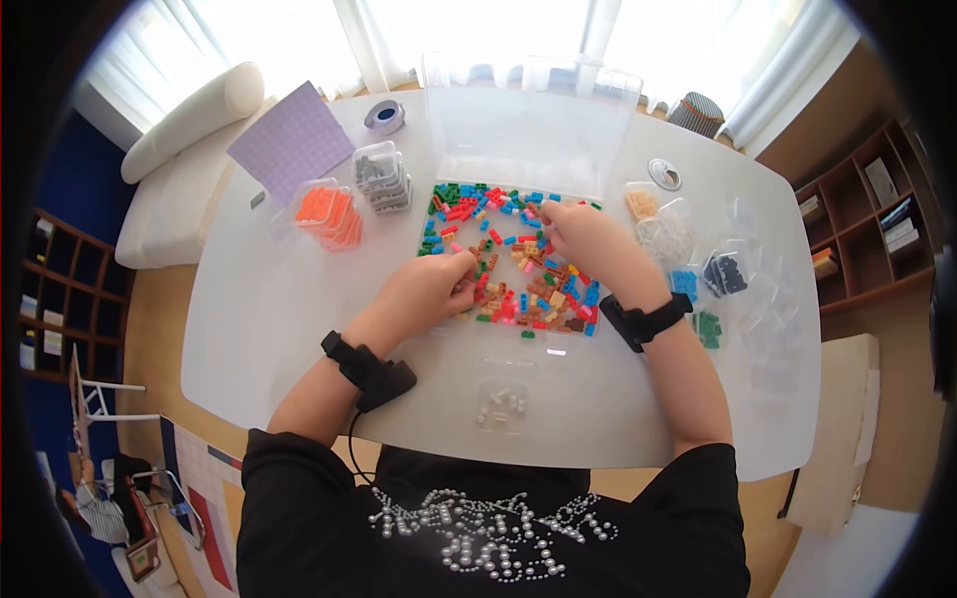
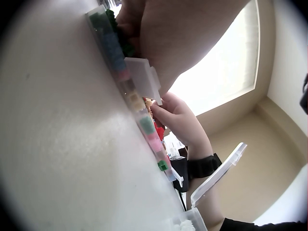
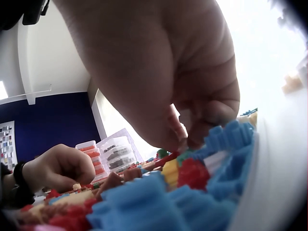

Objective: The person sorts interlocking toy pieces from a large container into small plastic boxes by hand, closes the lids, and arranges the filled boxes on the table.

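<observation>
Many small coloured building bricks (image 1: pixel 541 289) lie in a shallow clear case (image 1: pixel 510 332), its lid (image 1: pixel 528 110) raised at the back. My left hand (image 1: pixel 439 284) is over the case's left side with curled fingers; a small beige brick (image 3: pixel 77 186) shows right at its fingertips in the right wrist view. My right hand (image 1: pixel 588 234) reaches into the far right part, thumb and fingers brought together low among the bricks. Blue bricks (image 3: pixel 139 202) and a red brick (image 3: pixel 193 174) lie close by. I cannot tell whether either hand pinches a brick.
A small open box of white bricks (image 1: pixel 501 406) stands in front of the case. At left are boxes of orange bricks (image 1: pixel 329 214), grey bricks (image 1: pixel 382 177), a purple gridded sheet (image 1: pixel 292 143) and a tape roll (image 1: pixel 384 118). Boxes of blue (image 1: pixel 684 283) and green bricks (image 1: pixel 707 329) stand at right.
</observation>
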`<state>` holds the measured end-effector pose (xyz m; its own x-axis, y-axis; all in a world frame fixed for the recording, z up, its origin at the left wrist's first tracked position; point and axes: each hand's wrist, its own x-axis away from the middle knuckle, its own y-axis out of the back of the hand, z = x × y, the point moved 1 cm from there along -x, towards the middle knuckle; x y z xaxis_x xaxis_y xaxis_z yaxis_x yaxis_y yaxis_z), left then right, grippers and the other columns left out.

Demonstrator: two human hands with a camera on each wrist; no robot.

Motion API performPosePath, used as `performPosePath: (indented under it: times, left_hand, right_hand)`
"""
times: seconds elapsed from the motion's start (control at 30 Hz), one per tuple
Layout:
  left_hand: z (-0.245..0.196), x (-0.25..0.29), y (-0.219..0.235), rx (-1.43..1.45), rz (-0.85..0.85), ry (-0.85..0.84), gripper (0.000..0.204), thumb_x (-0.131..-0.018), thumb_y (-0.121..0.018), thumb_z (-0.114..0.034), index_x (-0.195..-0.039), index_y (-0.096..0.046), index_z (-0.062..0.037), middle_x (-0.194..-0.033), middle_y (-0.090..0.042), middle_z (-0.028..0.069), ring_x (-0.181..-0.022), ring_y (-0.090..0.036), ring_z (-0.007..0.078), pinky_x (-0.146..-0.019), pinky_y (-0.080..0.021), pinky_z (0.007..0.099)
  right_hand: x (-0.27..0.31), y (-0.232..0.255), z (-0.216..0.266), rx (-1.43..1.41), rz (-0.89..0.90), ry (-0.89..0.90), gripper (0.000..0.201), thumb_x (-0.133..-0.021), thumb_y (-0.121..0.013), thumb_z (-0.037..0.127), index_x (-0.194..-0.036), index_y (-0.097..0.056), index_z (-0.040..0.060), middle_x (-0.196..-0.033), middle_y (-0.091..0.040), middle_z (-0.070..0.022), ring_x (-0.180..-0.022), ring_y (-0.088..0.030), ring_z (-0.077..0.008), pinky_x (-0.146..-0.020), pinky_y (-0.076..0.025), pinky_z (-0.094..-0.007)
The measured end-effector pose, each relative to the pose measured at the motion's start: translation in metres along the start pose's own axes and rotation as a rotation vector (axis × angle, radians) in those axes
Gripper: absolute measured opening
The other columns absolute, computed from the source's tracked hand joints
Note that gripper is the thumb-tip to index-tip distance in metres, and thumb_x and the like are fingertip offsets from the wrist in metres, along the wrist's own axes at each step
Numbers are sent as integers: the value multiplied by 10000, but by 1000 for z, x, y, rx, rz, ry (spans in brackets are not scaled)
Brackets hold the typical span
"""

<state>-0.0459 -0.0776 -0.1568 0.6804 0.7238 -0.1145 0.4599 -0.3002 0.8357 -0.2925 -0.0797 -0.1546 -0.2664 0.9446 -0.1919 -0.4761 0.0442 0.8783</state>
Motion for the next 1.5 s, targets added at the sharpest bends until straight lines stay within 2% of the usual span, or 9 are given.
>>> performPosePath:
  times: [0.07,0.23,0.3,0.37,0.73,0.8,1.0,1.07,1.5]
  left_hand:
    - [0,0,0,-9,0,-5,180,-797,-647,-87,-947,-569,-26,-772,-631,141,-705,-636,291,-648,-506,364]
    - [0,-1,-1,-5,-1,-15,175,-796,-646,-83,-943,-569,-28,-770,-631,139,-703,-637,288,-649,-506,360]
    - [-1,-1,-1,3,9,-3,181,-799,-657,-135,-906,-543,-44,-779,-638,132,-745,-631,333,-651,-493,416]
    - [-1,-1,-1,3,12,1,179,-798,-655,-133,-904,-542,-44,-778,-638,132,-745,-630,334,-651,-493,416]
    - [1,0,-1,37,5,-13,167,-801,-644,-126,-891,-533,-39,-773,-626,141,-742,-618,344,-649,-482,428]
    - [2,0,-1,11,14,-11,160,-808,-639,-86,-939,-565,-29,-762,-621,133,-698,-622,281,-648,-495,361]
    - [-1,0,0,21,9,3,160,-809,-641,-88,-936,-565,-30,-767,-625,134,-694,-622,286,-645,-496,362]
    - [-1,0,0,14,13,3,161,-808,-642,-89,-937,-565,-31,-764,-624,133,-695,-623,286,-645,-497,362]
    - [3,0,-2,-7,7,-19,156,-802,-644,-90,-920,-557,-34,-751,-617,129,-696,-622,284,-642,-493,366]
  right_hand:
    - [-1,2,6,53,72,-67,140,-892,-542,114,-973,-581,7,-882,-638,-204,-874,-626,-371,-761,-496,-440]
    - [0,-1,3,36,50,-6,134,-901,-537,114,-973,-584,11,-901,-644,-192,-870,-630,-368,-756,-497,-436]
    - [-1,1,5,33,77,-20,132,-900,-536,108,-972,-586,10,-903,-645,-192,-867,-631,-367,-755,-498,-432]
    - [-1,2,3,5,124,-42,124,-895,-538,93,-967,-592,8,-902,-644,-197,-872,-628,-368,-755,-498,-424]
    - [-3,12,-9,3,113,-37,130,-886,-541,58,-980,-617,9,-918,-653,-200,-917,-612,-375,-806,-489,-420]
    - [-2,13,-3,6,123,-33,131,-884,-544,56,-982,-619,11,-915,-655,-197,-923,-613,-371,-812,-488,-418]
    - [2,8,3,-30,95,17,145,-884,-556,67,-1006,-628,38,-1017,-655,-169,-961,-613,-343,-818,-493,-410]
    - [0,15,10,-52,269,-51,147,-892,-562,78,-1020,-627,44,-1067,-645,-162,-983,-609,-341,-823,-493,-409]
    - [0,13,-14,0,125,18,138,-868,-550,38,-972,-639,14,-940,-657,-187,-923,-625,-360,-805,-499,-407]
